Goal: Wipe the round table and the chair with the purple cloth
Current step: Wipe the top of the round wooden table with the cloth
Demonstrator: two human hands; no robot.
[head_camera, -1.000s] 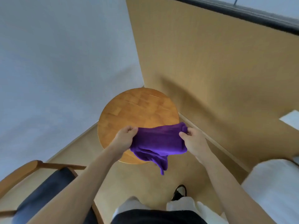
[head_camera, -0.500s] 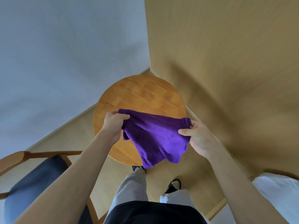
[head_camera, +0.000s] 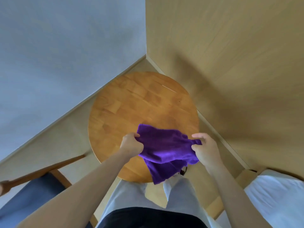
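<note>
Both hands (head_camera: 167, 148) hold purple cloth (head_camera: 166, 150) over round table (head_camera: 131, 102).

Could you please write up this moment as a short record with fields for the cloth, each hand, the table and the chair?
cloth: purple cloth, held up between both hands over the near part of the table, one end hanging past the near edge
left hand: left hand grips the cloth's left edge
right hand: right hand pinches the cloth's right edge
table: round table, wooden, set in the room corner
chair: chair, wooden frame, blue seat, to the person's left, not touched
</note>
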